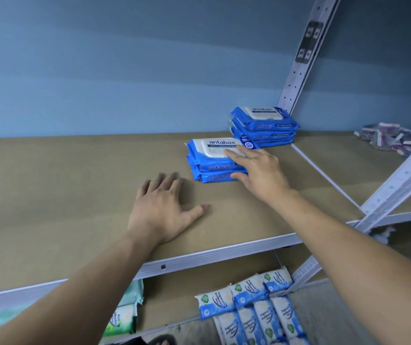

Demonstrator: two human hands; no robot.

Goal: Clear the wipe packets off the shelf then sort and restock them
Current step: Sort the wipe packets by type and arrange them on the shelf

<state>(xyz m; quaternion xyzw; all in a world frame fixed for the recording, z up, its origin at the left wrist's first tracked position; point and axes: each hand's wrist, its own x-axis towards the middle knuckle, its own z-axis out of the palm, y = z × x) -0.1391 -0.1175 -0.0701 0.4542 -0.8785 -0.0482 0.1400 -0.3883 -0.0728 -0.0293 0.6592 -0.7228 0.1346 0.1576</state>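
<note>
Behind the rack there is a plain blue wall [100, 70]. In front of it a brown shelf board [62, 183] with a pale metal front rail runs across my view, and a perforated metal upright [299, 75] rises at its back right corner.

Two piles of blue "antabax" wipe packets sit on the right part of this board. The rear stack [265, 127] stands against the foot of the upright. The front stack [212, 161], three packets high, lies just ahead of it and to its left.

My right hand [261, 170] holds the front stack, with fingers laid over the white lid of the top packet and the thumb pressed against the side of the bottom packet. My left hand [164, 207] is spread palm down over the bare board, left of that stack, fingers released and gripping nothing. I cannot tell whether it touches the board.

On the lower shelf, blue-and-white packets [251, 310] lie in rows at the right and green packets [122, 317] at the left. In the next bay to the right lies a clear bag of small purple-and-white items [388, 140].
</note>
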